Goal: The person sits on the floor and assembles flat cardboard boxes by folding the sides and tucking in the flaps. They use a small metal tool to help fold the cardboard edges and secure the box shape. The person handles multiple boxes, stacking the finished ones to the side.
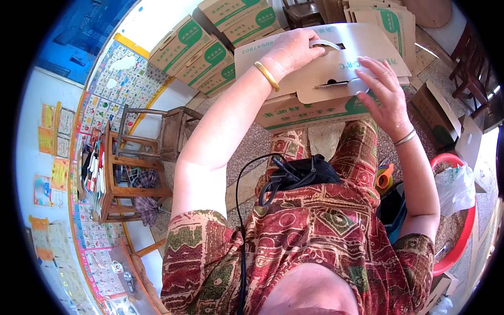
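In front of me is a closed cardboard carton (375, 39) with green print and a slotted top. Its white plastic carry handle (329, 44) arches from an opening in the lid. My left hand (295, 50) is closed at the handle's left end, thumb and fingers pinched about it. Over the carton's near right side, my right hand (386, 94) is open with its fingers apart, beside the lid's tucked front tab (336, 92). Whether its fingertips touch the cardboard, I cannot tell.
Similar cartons (197, 55) are stacked beyond on the left, and flat cardboard (391, 23) leans at the back. Wooden chairs (173, 131) stand to the left. On the right are an opened carton (436, 113), a red basin (467, 231) and an orange tape roll (384, 178).
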The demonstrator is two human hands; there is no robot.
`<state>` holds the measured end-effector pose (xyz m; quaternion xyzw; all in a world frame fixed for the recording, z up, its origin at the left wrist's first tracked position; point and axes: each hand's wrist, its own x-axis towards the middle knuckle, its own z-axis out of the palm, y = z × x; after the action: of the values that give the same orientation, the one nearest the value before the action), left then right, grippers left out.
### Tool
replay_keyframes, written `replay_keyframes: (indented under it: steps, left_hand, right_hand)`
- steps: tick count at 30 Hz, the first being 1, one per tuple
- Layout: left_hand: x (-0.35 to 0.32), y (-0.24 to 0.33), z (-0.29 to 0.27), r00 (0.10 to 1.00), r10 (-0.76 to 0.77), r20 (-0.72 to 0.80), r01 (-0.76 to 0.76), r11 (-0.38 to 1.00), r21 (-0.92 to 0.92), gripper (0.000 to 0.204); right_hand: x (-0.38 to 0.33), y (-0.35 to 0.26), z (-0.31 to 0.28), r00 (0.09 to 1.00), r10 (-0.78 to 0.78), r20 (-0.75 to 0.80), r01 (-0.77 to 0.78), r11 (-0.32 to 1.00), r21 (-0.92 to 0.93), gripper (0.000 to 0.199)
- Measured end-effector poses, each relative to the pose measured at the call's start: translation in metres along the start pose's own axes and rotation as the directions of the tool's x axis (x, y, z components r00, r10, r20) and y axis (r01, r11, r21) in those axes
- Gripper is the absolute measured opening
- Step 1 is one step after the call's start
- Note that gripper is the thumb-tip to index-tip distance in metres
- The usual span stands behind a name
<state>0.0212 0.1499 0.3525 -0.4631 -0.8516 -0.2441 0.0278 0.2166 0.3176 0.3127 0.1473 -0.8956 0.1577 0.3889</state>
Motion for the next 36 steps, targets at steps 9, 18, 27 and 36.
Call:
replay_keyframes:
  steps: [9,18,27,36]
  left_hand:
    - [-0.001,-0.005,0.005,1.0,0.02,-0.024,-0.022,0.995,-0.098,0.03]
    - [0.005,-0.016,0.011,0.999,-0.036,-0.03,0.029,0.976,-0.217,0.032]
    - [0.009,-0.021,0.012,0.99,-0.06,-0.127,0.02,0.956,-0.293,0.033]
    - [0.016,-0.034,-0.013,0.969,-0.116,-0.22,0.051,0.958,-0.281,0.031]
  right_hand:
    - [-0.007,-0.021,0.031,0.989,-0.119,0.084,0.122,0.992,-0.035,0.042]
    - [-0.003,-0.014,0.051,0.982,-0.149,-0.116,0.156,0.986,0.053,0.031]
    - [0.014,-0.022,0.022,0.994,-0.111,0.016,0.108,0.988,0.108,0.032]
    - [-0.001,-0.005,-0.007,0.976,0.085,-0.2,-0.036,0.971,0.236,0.023]
